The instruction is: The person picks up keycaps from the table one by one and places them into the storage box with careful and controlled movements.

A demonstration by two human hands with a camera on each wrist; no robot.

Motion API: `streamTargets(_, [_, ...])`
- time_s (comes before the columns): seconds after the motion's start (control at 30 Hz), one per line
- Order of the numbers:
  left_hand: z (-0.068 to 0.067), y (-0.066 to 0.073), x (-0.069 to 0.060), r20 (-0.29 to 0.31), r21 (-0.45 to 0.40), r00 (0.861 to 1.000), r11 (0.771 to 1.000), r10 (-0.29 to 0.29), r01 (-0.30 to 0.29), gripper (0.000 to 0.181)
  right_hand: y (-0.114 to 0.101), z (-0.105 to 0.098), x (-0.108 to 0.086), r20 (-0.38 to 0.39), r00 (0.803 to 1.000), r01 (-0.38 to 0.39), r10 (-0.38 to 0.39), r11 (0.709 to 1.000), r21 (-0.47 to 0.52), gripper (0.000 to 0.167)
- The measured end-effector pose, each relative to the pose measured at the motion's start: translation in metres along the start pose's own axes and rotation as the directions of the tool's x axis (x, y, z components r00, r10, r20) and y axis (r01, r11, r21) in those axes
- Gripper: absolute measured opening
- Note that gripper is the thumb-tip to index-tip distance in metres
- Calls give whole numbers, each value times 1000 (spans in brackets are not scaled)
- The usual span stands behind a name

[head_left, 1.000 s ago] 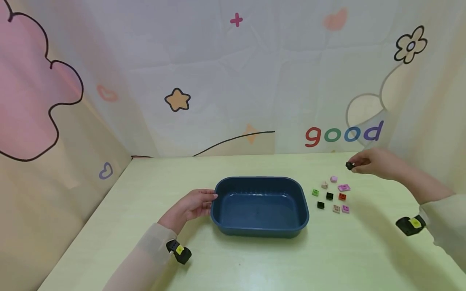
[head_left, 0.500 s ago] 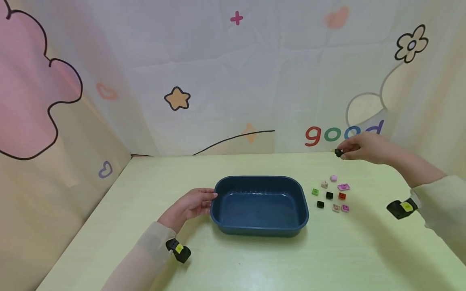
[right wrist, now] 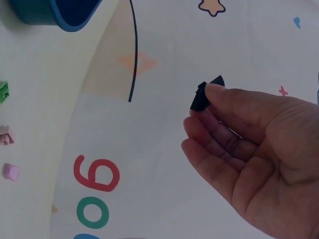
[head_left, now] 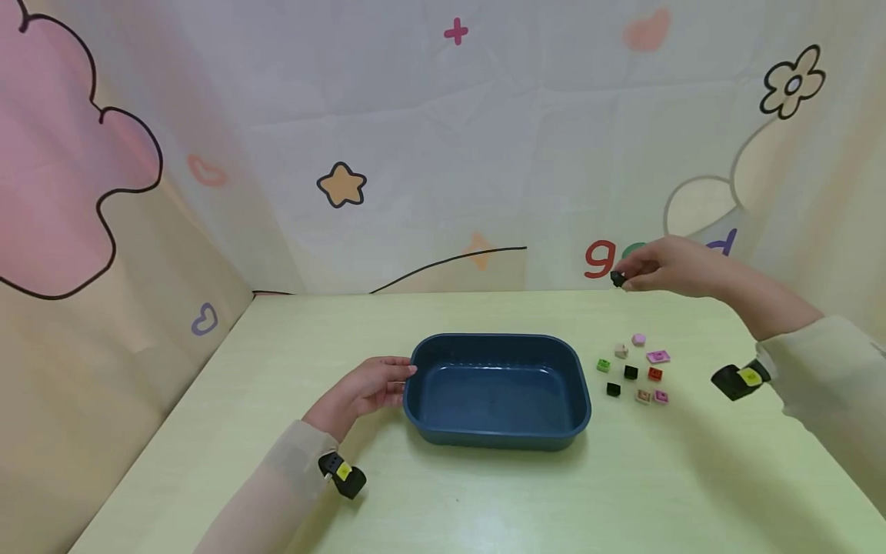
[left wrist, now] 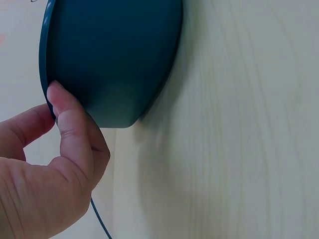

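A dark blue rectangular plastic tub stands upright on the table. My left hand pinches its left rim between thumb and fingers, close up in the left wrist view. Raised over the table's back right, my right hand pinches a small black block between thumb and fingertips. Part of that block is covered by the thumb. Below it, on the table right of the tub, lie several small blocks, among them a green block, a red block and a black block.
A pale wooden table carries everything. Behind it hangs a printed cloth with the word "good", partly hidden by the right hand. Another pink block lies at the right of the group. A wrist camera sits on the left sleeve.
My right hand has moved left and upward with the black block pinched in it. The left hand keeps its grip on the tub, which stays in place.
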State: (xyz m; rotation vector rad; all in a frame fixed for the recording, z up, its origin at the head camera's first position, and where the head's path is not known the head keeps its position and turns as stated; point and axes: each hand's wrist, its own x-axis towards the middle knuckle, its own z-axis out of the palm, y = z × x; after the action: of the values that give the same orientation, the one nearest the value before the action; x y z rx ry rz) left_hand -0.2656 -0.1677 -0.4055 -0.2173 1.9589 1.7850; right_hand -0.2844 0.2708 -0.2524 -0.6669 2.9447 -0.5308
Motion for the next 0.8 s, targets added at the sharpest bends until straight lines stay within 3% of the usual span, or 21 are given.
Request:
streamTargets(0.27, [0, 1, -1, -4, 5, 1000, 1000, -4, 4, 39, -15, -2, 10, 9, 1000, 4, -4, 999, 55, 29])
streamTargets(0.57, [0, 2, -2, 5, -6, 1000, 1000, 3, -3, 37, -33, 0, 23, 4, 997, 71, -71, 997, 29, 30])
streamTargets(0.8, [0, 1, -3, 18, -12, 1000, 1000, 9, -9, 34, -49, 8, 32, 27, 993, 111, -113, 992, 62, 29])
